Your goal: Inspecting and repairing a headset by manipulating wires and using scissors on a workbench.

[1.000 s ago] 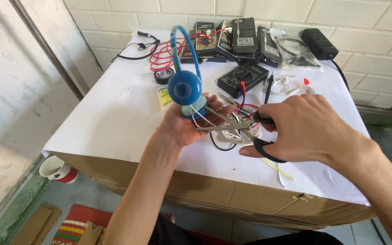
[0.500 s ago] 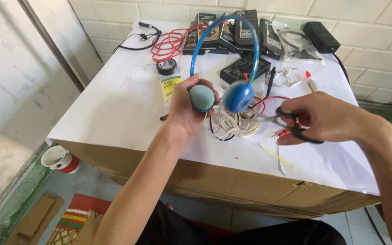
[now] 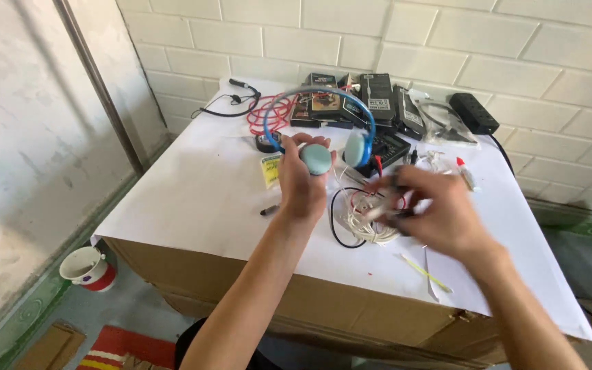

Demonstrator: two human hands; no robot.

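A white-tiled wall stands behind a bench (image 3: 193, 199) covered in white paper over cardboard. The left hand (image 3: 301, 179) is closed around one pale ear pad of a pair of blue headphones (image 3: 318, 130), holding them upright above the bench, the band arching over to the other ear pad. The right hand (image 3: 436, 209) is blurred, just right of the headphones; whether its fingers are closed on anything cannot be told. Under both hands lies a tangle of white and black wires (image 3: 361, 223). Farther back sit a coil of red wire (image 3: 263, 115), black boxes (image 3: 378, 96) and a power strip (image 3: 473, 113). A red and white cup (image 3: 89, 268) stands on the floor at left.
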